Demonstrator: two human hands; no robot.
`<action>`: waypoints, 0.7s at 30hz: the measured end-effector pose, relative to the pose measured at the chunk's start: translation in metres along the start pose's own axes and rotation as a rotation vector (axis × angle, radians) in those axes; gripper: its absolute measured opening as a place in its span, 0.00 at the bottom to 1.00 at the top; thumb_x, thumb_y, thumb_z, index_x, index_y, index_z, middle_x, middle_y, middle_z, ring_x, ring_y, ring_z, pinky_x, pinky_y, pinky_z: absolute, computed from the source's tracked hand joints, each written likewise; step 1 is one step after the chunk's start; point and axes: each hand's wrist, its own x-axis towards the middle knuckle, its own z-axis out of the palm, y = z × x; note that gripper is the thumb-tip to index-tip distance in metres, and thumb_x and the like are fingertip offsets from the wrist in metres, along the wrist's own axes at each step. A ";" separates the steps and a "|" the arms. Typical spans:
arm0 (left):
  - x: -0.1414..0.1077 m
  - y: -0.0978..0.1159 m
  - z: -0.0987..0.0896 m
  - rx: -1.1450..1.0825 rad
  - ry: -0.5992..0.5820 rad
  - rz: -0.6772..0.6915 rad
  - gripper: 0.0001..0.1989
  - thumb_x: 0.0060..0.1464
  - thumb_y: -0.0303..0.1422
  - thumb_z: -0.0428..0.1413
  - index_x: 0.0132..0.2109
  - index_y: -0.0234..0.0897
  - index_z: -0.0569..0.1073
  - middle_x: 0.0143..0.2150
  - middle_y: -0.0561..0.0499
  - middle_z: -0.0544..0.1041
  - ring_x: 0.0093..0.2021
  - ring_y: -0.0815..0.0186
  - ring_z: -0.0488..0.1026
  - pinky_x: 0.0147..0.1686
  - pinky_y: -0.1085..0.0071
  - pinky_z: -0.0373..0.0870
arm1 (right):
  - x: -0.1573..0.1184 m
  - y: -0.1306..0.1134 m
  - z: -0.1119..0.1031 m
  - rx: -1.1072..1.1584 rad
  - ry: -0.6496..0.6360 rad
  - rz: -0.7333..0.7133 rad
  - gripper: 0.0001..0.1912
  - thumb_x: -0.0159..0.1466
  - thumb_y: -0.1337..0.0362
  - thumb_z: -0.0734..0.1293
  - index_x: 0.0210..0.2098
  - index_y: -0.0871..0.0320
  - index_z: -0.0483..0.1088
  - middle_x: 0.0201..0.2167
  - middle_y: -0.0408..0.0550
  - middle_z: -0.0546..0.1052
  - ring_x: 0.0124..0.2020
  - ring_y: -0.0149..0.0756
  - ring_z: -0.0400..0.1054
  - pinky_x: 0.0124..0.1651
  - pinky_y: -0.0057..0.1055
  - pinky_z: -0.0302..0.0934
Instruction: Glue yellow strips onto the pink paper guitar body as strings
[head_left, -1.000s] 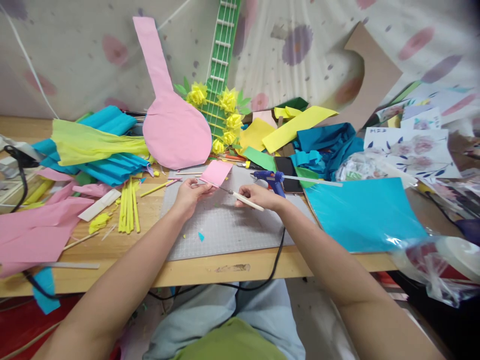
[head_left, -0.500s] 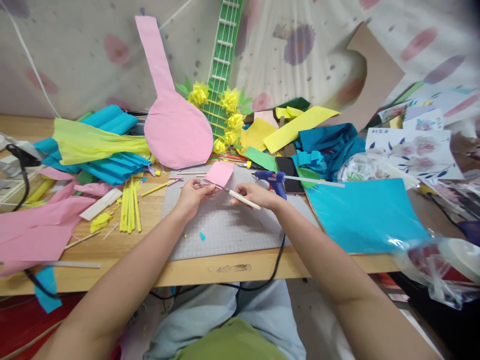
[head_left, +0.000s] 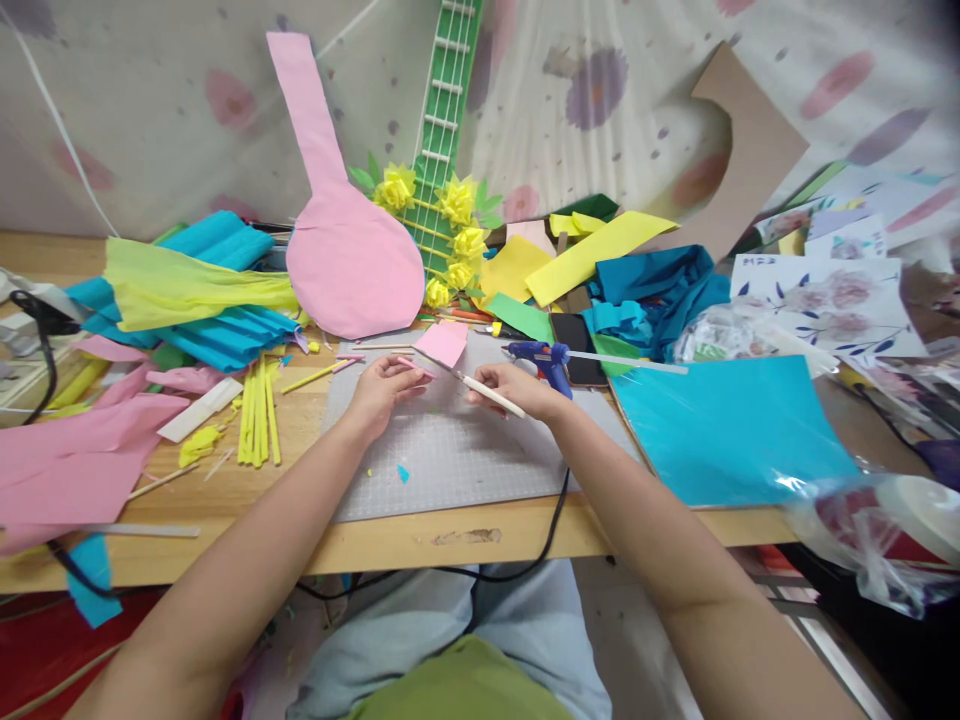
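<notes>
My left hand pinches a narrow pink paper strip between thumb and fingers. My right hand is closed on white-handled scissors; their dark blades point up and left. Just beyond the blades is a small pink paper piece, partly crossed by the blade tips. Both hands are over a grey cutting mat. Behind them leans a large pink lute-shaped cutout, beside a green guitar-like piece with yellow paper flowers.
A blue glue gun lies right of my right hand, near a dark phone. Blue sheets are on the right. Yellow sticks and pink paper lie left. A black cable hangs over the table's front edge.
My left hand has drawn slightly left and down with the pink strip, which now shows apart from the pink piece. The scissors have shifted slightly right and their blades now cross the piece's lower left.
</notes>
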 end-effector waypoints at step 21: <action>0.007 0.011 -0.013 -0.028 0.043 0.199 0.13 0.40 0.37 0.61 0.26 0.34 0.67 0.29 0.51 0.76 0.34 0.68 0.74 0.41 0.67 0.70 | 0.010 0.003 0.018 -0.582 0.504 0.043 0.16 0.56 0.51 0.62 0.36 0.57 0.61 0.32 0.50 0.71 0.33 0.39 0.64 0.33 0.31 0.53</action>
